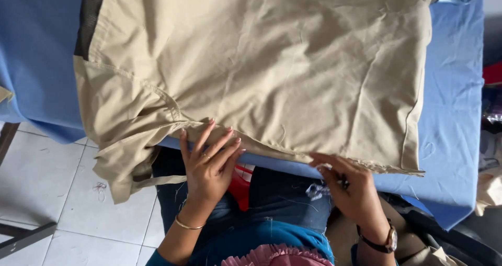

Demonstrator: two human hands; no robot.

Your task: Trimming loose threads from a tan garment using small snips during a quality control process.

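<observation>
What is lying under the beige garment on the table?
Under the beige garment lies a blue cloth that covers the table, showing at the left, right and near edges. What the garment hides beneath its middle cannot be seen. The left hand touches its hem.

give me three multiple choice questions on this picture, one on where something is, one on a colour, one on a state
1. Where does the left hand rest?
A. on the near edge of the beige cloth
B. on the floor tiles
C. on the scissors

2. What colour is the table cover under the cloth?
A. red
B. blue
C. green

3. How does the cloth lie?
A. rolled up
B. folded into a small square
C. spread out, creased, one corner hanging off the table

Answers:
1. A, its fingers lie flat along the hem.
2. B, blue shows on both sides of the cloth.
3. C, it covers most of the table and droops at the left.
</observation>
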